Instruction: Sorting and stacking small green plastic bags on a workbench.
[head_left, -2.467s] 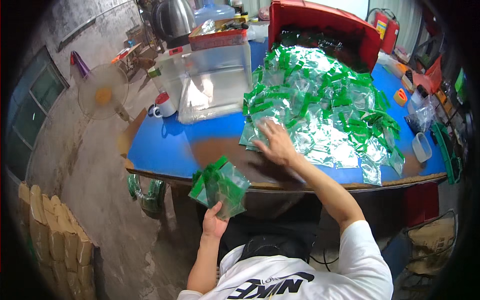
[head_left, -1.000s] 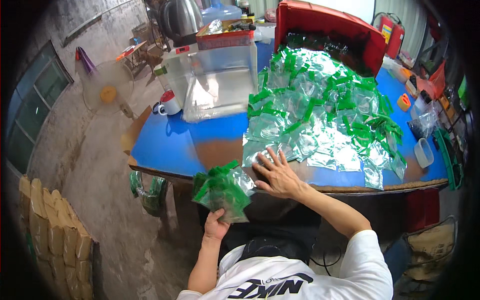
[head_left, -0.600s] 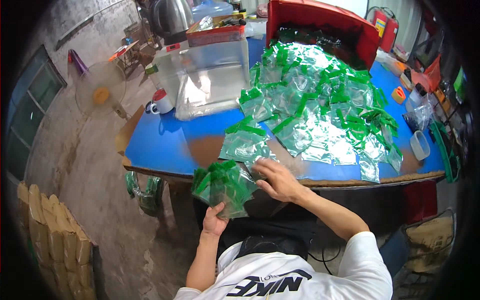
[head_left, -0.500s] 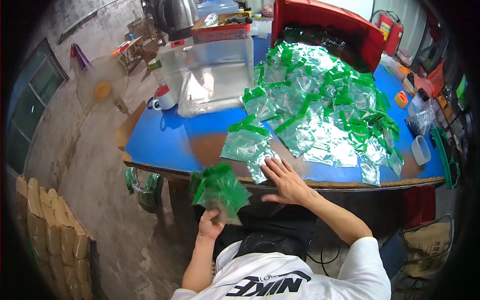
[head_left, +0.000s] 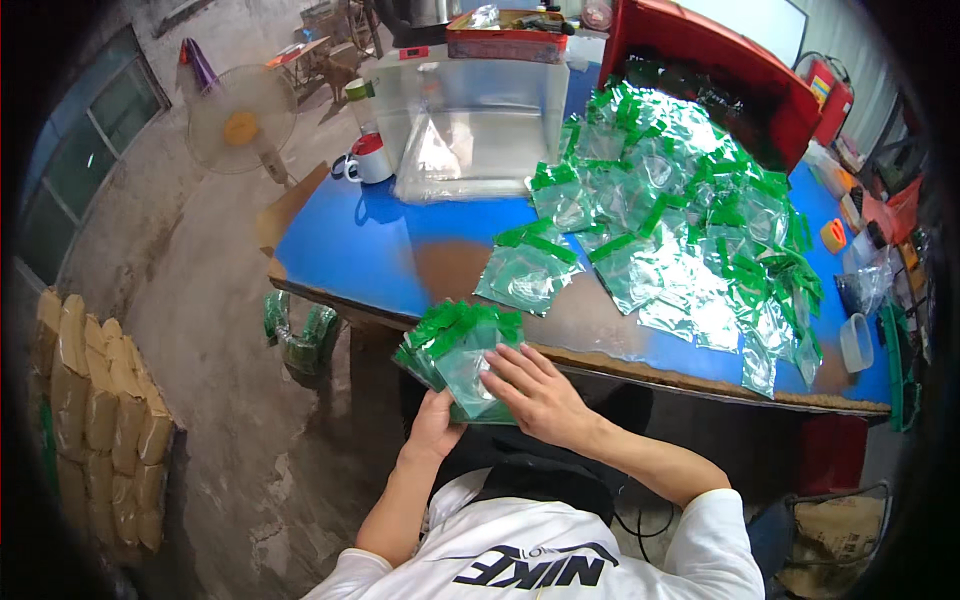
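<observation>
My left hand (head_left: 435, 425) is closed on the lower edge of a fanned stack of small clear plastic bags with green tops (head_left: 455, 345), held just off the table's front edge. Flat across the top bag of that stack lies my right hand (head_left: 545, 400), fingers stretched out. One bag (head_left: 528, 277) rests on the table near the edge, beyond my hands. To its right spreads a large heap of the same shiny bags (head_left: 690, 215); any contents are hard to make out through the glare.
The blue table (head_left: 335, 235) has a worn brown edge. Large clear plastic sheets or bags (head_left: 480, 150) and a white mug (head_left: 370, 162) stand at its left. A red bin (head_left: 770, 70) backs the heap. A fan (head_left: 240, 125) and brown packages (head_left: 110, 420) are farther left.
My right hand has moved left from the bag at the table edge onto the stack. That bag has left the table. The stack in my left hand has shifted right.
</observation>
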